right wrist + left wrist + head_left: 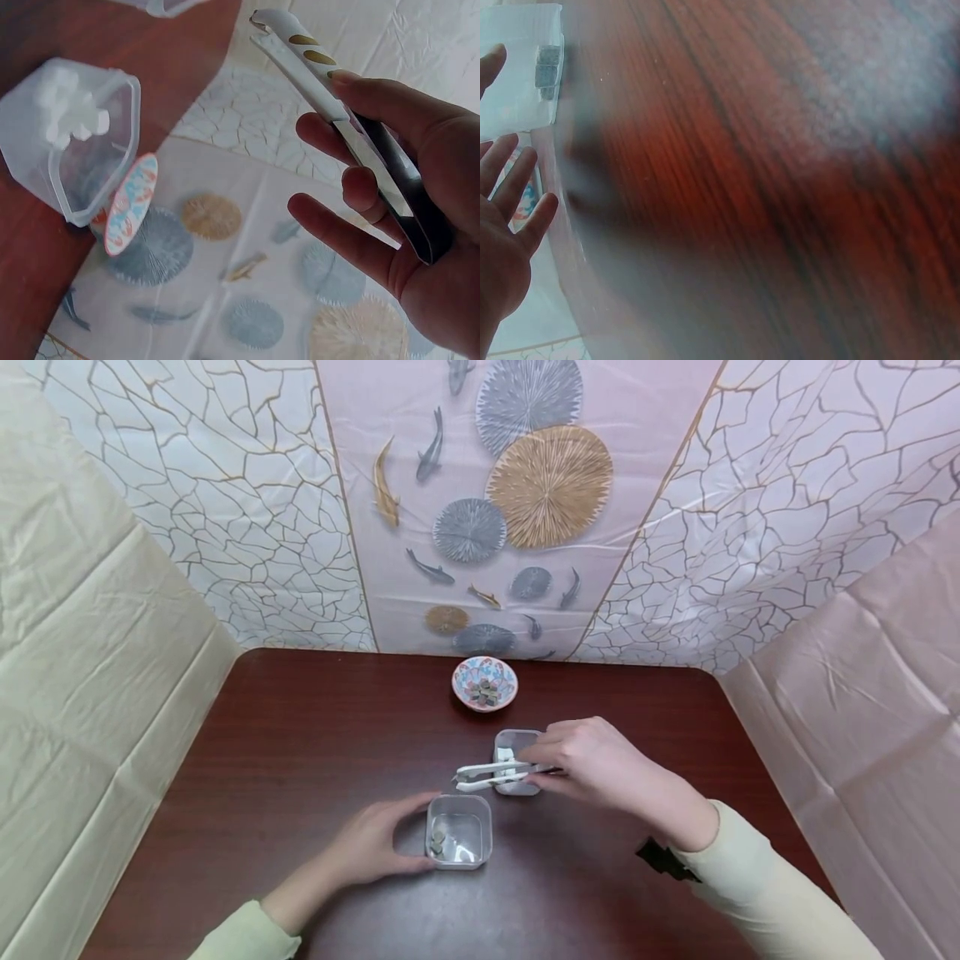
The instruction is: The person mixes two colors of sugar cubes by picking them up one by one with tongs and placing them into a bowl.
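Note:
My right hand (588, 764) grips white tongs (487, 772) with dark handles and gold leaf marks, seen closely in the right wrist view. Their tips point left, above the far edge of a clear square container (472, 827). A few small grey cubes (437, 841) lie in that container's left side. My left hand (375, 839) lies along its left side, thumb and forefinger spread to the two left corners. The left wrist view shows the other fingers (514, 187) straight and apart. Whether the tong tips hold anything is too small to tell.
Under and behind the tongs stands a second clear container (517, 739) with white cubes (75, 120) in it. A patterned bowl (462, 675) with several grey-brown cubes (483, 692) sits near the back edge of the dark wooden table (315, 727). Cloth walls enclose three sides.

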### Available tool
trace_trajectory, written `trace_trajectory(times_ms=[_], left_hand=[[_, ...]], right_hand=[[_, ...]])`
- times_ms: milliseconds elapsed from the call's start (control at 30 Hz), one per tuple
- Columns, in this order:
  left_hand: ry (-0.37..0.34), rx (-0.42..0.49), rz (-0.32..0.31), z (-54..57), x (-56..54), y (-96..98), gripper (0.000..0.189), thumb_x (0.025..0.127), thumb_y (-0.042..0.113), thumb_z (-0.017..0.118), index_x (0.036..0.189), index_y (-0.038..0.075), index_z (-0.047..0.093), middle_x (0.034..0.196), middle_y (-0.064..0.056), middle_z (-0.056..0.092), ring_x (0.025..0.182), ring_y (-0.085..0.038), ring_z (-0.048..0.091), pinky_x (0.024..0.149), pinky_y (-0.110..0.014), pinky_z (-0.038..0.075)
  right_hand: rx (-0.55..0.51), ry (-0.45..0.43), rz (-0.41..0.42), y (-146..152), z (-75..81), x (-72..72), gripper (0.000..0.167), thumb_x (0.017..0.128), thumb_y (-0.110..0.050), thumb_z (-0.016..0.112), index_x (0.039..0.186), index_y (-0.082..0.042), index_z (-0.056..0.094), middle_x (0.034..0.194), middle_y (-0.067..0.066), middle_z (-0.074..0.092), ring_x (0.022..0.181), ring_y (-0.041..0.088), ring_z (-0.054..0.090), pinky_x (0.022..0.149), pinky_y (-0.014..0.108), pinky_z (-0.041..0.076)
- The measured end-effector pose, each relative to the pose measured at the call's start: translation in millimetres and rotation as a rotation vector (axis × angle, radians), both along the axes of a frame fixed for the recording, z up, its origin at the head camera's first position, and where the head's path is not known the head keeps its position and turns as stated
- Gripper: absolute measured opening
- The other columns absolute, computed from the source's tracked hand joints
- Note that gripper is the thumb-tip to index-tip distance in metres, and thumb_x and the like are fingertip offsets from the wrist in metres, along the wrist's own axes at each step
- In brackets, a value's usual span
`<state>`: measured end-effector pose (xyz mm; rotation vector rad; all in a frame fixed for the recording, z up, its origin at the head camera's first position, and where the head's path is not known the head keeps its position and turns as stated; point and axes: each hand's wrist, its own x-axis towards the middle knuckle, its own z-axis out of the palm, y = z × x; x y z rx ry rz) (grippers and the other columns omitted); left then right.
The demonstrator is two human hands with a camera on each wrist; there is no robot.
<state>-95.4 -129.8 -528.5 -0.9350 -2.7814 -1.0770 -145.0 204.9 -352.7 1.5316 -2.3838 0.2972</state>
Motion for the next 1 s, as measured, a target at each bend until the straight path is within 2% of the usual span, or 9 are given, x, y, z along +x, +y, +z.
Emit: trace_trajectory(times_ms=[200,400,533,733,1000], left_hand=[[-0.006,-0.013,0.010,0.0,0.5,-0.2,0.088,0.079,0.052,0.092,0.153,0.019,0.059,0.139,-0.002,0.072,0.118,-0.027,0.072,0.098,-0.051,0.058],[0.001,-0.012,0.007,0.2,0.9,-0.3,0.087,0.079,0.051,0.092,0.153,0.018,0.060,0.139,-0.001,0.072,0.119,-0.027,0.071,0.099,-0.050,0.058],[0.004,-0.016,0.009,-0.8,1.1,-0.8,0.087,0.079,0.052,0.092,0.153,0.019,0.060,0.139,-0.001,0.072,0.119,-0.027,0.071,0.099,-0.050,0.058],[0.006,-0.010,0.007,-0.3,2.0,-1.6,0.087,0.079,0.052,0.092,0.153,0.019,0.060,0.139,-0.002,0.072,0.119,-0.027,0.071,0.099,-0.050,0.058],[0.001,-0.009,0.002,0.7,2.2,-1.6,0.087,0.079,0.052,0.092,0.153,0.018,0.059,0.139,-0.003,0.072,0.120,-0.027,0.071,0.100,-0.050,0.058]], right_hand=[[-0.033,0.005,-0.026,7.0,8.8,-11.8,0.022,0.082,-0.016,0.092,0.102,-0.013,0.082,0.083,-0.006,0.073,0.072,0.009,0.065,0.059,0.031,0.054],[-0.028,0.019,-0.095,12.7,11.6,-31.9,0.018,0.083,-0.016,0.090,0.099,-0.014,0.081,0.081,-0.007,0.072,0.071,0.011,0.066,0.060,0.035,0.055],[-0.005,0.001,-0.164,14.6,10.5,-49.0,0.015,0.085,-0.019,0.089,0.098,-0.016,0.082,0.083,-0.006,0.074,0.073,0.013,0.068,0.062,0.039,0.056],[0.043,-0.077,-0.272,14.5,5.9,-77.5,0.012,0.089,-0.021,0.087,0.100,-0.017,0.082,0.091,-0.005,0.079,0.074,0.018,0.071,0.063,0.046,0.056],[0.100,-0.114,-0.342,10.8,-7.5,-116.2,0.012,0.091,-0.021,0.086,0.101,-0.016,0.084,0.094,-0.002,0.081,0.076,0.023,0.074,0.063,0.049,0.056]])
